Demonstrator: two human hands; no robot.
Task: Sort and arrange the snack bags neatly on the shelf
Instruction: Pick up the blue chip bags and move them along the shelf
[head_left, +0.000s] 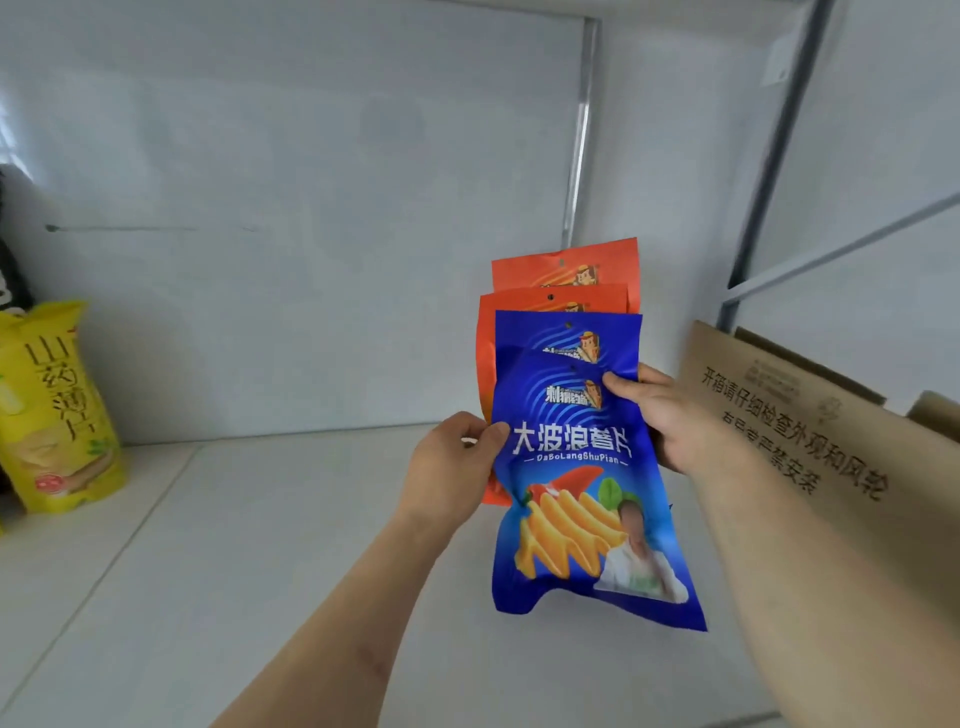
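there — white shelf (218, 545) — pale wall (285, 208) behind

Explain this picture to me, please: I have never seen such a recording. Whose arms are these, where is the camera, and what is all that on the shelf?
There is no machine here. A person wears a wide-angle camera on the head, looking forward and down, so you see that person's own two arms.

The left hand pinches the left edge of the front blue snack bag. The right hand grips its top right corner, thumb on the front. Behind it stand a second blue bag and two orange bags, overlapping like a fan.

All this is over a white shelf. At far left a yellow snack bag stands upright. At right is an open cardboard box with printed text.
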